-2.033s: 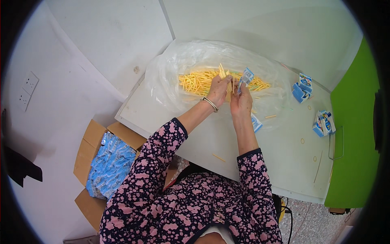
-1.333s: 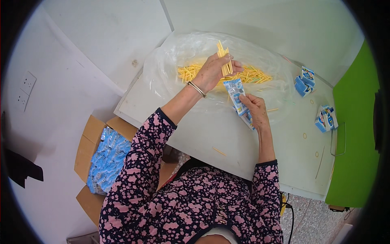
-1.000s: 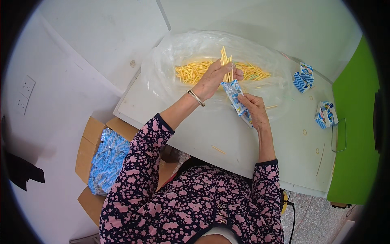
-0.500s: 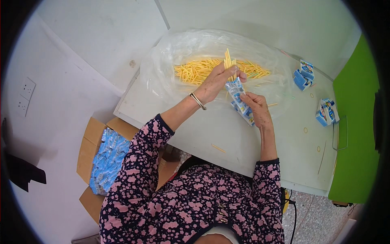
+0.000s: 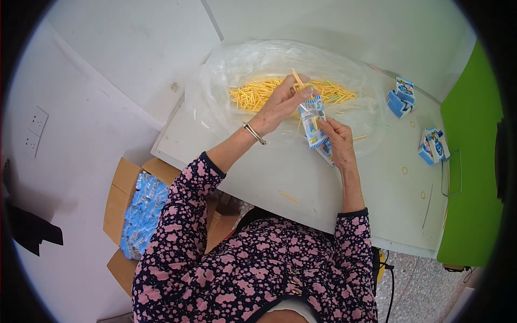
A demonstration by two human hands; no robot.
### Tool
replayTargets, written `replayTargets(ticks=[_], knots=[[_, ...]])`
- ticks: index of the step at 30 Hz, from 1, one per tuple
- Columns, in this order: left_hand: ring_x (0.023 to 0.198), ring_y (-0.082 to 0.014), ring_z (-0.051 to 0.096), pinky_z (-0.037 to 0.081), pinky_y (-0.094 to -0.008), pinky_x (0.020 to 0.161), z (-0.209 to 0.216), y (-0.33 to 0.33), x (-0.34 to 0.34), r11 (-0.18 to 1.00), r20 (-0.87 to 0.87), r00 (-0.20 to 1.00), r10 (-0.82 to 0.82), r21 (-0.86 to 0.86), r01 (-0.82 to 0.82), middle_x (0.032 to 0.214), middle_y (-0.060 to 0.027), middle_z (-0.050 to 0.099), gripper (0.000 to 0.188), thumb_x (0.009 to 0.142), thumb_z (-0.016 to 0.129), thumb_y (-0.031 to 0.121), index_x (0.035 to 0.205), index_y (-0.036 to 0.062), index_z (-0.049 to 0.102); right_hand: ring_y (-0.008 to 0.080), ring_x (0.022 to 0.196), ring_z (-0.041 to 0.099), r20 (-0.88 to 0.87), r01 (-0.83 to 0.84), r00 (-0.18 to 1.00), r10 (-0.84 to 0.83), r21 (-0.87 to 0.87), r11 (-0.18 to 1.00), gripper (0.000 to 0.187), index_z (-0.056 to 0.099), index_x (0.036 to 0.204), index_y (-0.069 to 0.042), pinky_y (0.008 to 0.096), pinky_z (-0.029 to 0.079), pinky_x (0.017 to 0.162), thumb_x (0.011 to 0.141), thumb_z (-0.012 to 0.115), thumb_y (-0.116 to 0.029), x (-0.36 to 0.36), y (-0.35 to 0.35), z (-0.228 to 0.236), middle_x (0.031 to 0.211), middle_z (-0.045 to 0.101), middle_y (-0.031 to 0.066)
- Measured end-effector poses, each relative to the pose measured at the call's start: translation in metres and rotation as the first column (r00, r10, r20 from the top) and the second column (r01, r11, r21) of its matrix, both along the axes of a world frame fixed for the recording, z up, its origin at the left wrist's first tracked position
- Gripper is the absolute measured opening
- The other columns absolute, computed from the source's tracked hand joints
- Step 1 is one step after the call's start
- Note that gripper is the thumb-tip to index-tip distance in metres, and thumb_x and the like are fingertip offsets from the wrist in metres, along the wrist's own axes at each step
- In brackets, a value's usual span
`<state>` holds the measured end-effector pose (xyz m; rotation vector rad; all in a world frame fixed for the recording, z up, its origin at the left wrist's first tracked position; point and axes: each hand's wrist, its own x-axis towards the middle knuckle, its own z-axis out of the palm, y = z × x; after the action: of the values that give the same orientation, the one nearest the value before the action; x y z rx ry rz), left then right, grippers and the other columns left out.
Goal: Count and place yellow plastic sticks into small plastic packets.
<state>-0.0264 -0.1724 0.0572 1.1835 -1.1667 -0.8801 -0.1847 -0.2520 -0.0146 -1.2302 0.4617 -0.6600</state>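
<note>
My left hand (image 5: 284,100) is closed on a few thin yellow sticks (image 5: 297,78), which poke up past its fingers. Its thumb is by the top end of a small blue-and-white packet (image 5: 312,116). Gripping that packet's side is my right hand (image 5: 339,141), thumb on the front. Some yellow shows on the packet's middle, probably sticks inside it. More blue-and-white packaging (image 5: 326,152) sticks out below, partly covered. Behind my hands, a heap of yellow sticks (image 5: 253,96) lies in a wide, clear plastic bag (image 5: 210,107).
Blue-and-white packs (image 5: 401,99) and another pack group (image 5: 433,146) lie at the table's right. Rubber bands (image 5: 405,170) and a loose stick (image 5: 289,196) rest on the white table (image 5: 258,177). Lower left, a cardboard box (image 5: 116,207) holds many blue packets (image 5: 142,215). A green panel (image 5: 471,177) borders the right.
Fewer sticks show above my left hand, where a fuller bunch stood before. The packet is turned more upright and its front shows more. My right hand stays on it.
</note>
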Motion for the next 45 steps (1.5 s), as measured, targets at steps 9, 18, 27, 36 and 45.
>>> replayTargets(ticks=[9, 18, 27, 36, 45], knots=[[0.095, -0.0136, 0.052, 0.041, -0.0267, 0.084, -0.001, -0.001, 0.010, 0.998, 0.424, 0.905, -0.011, 0.063, -0.017, 0.104, -0.0080, 0.056, 0.037, 0.093, 0.045, 0.031, 0.118, 0.0036, 0.046, 0.0045, 0.070, 0.054, 0.137, 0.026, 0.990, -0.033, 0.053, 0.998, 0.036, 0.057, 0.111, 0.004, 0.0191, 0.044, 0.062, 0.085, 0.060, -0.020, 0.007, 0.004, 0.003, 0.087, 0.063, 0.0024], [0.079, -0.0080, 0.055, 0.045, -0.0219, 0.071, 0.003, -0.003, 0.006, 0.995, 0.607, 0.794, 0.033, 0.057, -0.084, 0.092, -0.0043, 0.061, 0.034, 0.087, 0.055, 0.014, 0.119, 0.0059, 0.049, 0.0059, 0.077, 0.056, 0.233, -0.002, 0.972, -0.024, 0.107, 0.994, 0.032, 0.057, 0.111, 0.003, 0.0206, 0.045, 0.070, 0.087, 0.058, -0.018, 0.009, 0.006, 0.007, 0.091, 0.063, 0.0037], [0.077, -0.0082, 0.057, 0.047, -0.0235, 0.072, 0.002, -0.005, 0.008, 0.995, 0.068, 0.993, -0.100, 0.015, 0.099, 0.092, -0.0036, 0.061, 0.023, 0.086, 0.056, 0.012, 0.108, 0.0061, 0.053, 0.0069, 0.079, 0.058, 0.111, -0.038, 0.993, 0.031, 0.057, 0.998, 0.023, 0.061, 0.102, 0.001, 0.0211, 0.046, 0.071, 0.085, 0.059, -0.014, -0.010, -0.017, -0.002, 0.091, 0.064, 0.0043], [0.065, -0.0230, 0.061, 0.048, -0.0315, 0.058, -0.066, -0.018, 0.026, 0.968, 0.856, 0.514, 0.053, 0.081, -0.236, 0.071, -0.0121, 0.060, 0.030, 0.078, 0.064, 0.021, 0.093, -0.0012, 0.051, 0.0096, 0.085, 0.060, 0.288, 0.145, 0.940, -0.184, 0.150, 0.978, 0.024, 0.060, 0.103, 0.001, 0.0236, 0.047, 0.078, 0.084, 0.061, -0.014, -0.024, -0.027, 0.008, 0.097, 0.064, 0.0067], [0.069, -0.0370, 0.059, 0.046, -0.0444, 0.063, -0.074, -0.030, -0.003, 0.895, 0.843, 0.511, 0.168, 0.087, -0.438, 0.069, -0.0182, 0.058, 0.047, 0.071, 0.066, 0.020, 0.103, 0.0012, 0.037, 0.0085, 0.077, 0.060, 0.247, 0.102, 0.959, -0.139, 0.157, 0.982, 0.025, 0.061, 0.102, 0.001, 0.0218, 0.048, 0.069, 0.084, 0.061, -0.016, -0.021, -0.024, 0.005, 0.092, 0.065, 0.0063]])
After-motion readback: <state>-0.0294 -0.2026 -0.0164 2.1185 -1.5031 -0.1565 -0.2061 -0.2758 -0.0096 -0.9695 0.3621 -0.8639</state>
